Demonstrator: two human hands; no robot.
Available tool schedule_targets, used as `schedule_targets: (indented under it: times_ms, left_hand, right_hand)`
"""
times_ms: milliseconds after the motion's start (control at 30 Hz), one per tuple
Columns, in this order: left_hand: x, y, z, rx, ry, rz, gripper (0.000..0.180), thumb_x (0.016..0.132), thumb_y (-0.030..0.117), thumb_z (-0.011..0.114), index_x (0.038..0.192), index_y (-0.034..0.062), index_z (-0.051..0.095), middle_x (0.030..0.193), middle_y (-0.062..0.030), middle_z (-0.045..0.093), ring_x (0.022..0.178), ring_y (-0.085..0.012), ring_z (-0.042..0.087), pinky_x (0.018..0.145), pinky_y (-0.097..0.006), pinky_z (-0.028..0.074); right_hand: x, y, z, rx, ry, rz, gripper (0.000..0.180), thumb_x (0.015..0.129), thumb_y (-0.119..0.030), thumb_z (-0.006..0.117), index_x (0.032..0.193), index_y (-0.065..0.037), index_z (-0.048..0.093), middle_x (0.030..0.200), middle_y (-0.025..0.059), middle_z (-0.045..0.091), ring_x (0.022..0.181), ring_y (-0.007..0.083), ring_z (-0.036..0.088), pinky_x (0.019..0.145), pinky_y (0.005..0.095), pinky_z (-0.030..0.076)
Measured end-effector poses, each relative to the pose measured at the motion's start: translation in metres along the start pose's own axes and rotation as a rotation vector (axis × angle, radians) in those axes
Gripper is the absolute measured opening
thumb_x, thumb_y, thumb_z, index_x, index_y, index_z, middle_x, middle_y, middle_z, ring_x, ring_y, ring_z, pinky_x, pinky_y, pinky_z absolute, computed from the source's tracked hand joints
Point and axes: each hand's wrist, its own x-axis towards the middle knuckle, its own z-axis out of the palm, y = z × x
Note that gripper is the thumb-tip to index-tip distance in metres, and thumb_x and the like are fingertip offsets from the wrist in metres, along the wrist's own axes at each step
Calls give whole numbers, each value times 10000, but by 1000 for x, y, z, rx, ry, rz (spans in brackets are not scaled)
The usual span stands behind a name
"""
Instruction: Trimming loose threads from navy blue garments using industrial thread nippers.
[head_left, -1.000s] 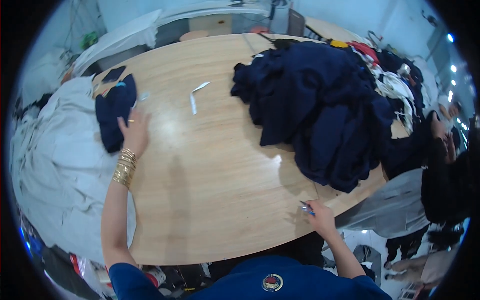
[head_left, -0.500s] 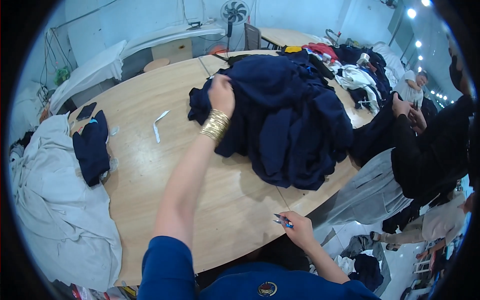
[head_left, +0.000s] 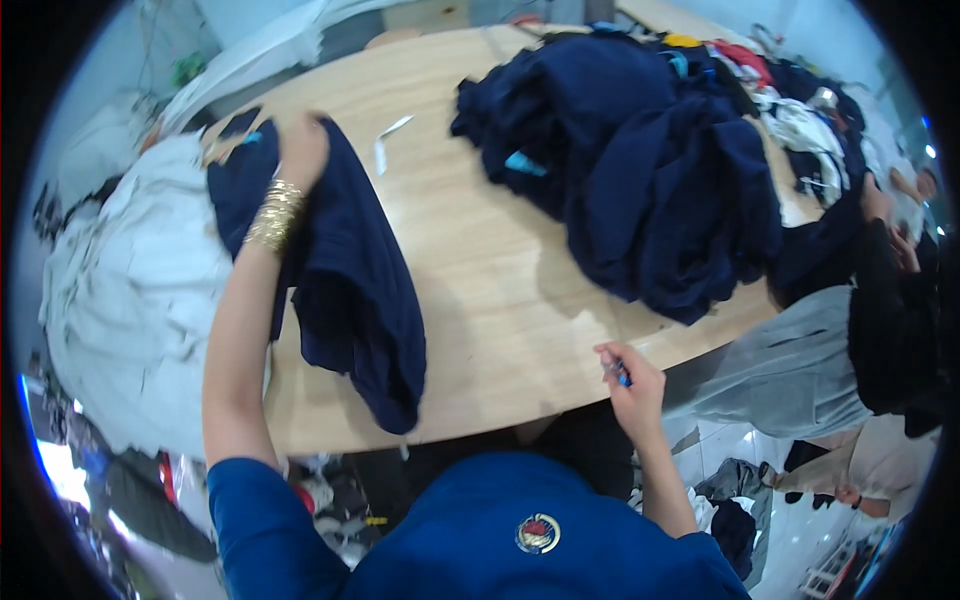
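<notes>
My left hand (head_left: pixel 303 150), with gold bangles at the wrist, is closed on a navy garment (head_left: pixel 360 255) at the left of the table. The garment hangs down toward the near edge, its lower end by the rim. Just beside it lies another dark navy piece (head_left: pixel 235 190), partly behind my wrist. Over the table's near edge, my right hand (head_left: pixel 637 390) is closed round small thread snips (head_left: pixel 622 374) with blue parts; the fingers cover most of them. The large navy garment pile (head_left: pixel 640 170) sits to the right of the middle, apart from both hands.
A pale cloth heap (head_left: pixel 140 290) covers the left end of the wooden table (head_left: pixel 490 330). A white strip (head_left: pixel 382 150) lies near the middle. At the right, a person in black sleeves (head_left: pixel 880 300) handles dark cloth. White and red clothes (head_left: pixel 815 140) lie at the far right.
My left hand has moved from the pile to the left, bringing a navy garment with it. The view has shifted, and my right hand still holds the snips.
</notes>
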Motion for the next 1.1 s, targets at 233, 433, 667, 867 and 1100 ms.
schedule_targets:
  times_ms: [233,433,667,867,1100]
  left_hand:
    - [-219,4,-64,204,-795,-115,505,879,186,530,1346,85,366,1457,-117,281,1340,-306,274,1019,-585,243]
    - [-252,49,-131,-237,-742,242,493,804,197,629,1247,34,490,1204,-218,519,1109,-362,486,951,-404,388]
    - [-226,63,-113,52,-973,-72,532,779,201,668,1266,90,484,1132,-246,561,1057,-406,521,887,-437,436]
    - [-190,17,-63,-1279,-318,-864,479,877,291,579,1237,-8,478,1234,-160,525,1163,-263,478,1002,-361,357]
    - [-140,117,-137,-1439,257,-815,439,940,291,505,1303,58,422,1215,-106,531,1068,-173,523,883,-285,439]
  right_hand:
    - [-13,7,17,-59,-157,-112,236,724,-11,608,952,-62,636,852,98,653,742,226,651,654,304,515]
    - [-24,20,4,-75,-76,-93,194,734,-69,586,927,-71,609,808,97,637,734,280,629,631,361,494]
    - [-5,-12,35,70,-196,-239,139,771,-97,565,905,-63,584,827,113,631,762,310,612,637,395,473]
    - [-4,-27,33,194,-248,-207,124,779,-107,572,884,-45,592,795,138,631,743,328,611,647,407,470]
    - [-1,-16,21,230,-105,-131,226,767,-109,650,987,-71,614,909,103,620,820,294,610,725,345,487]
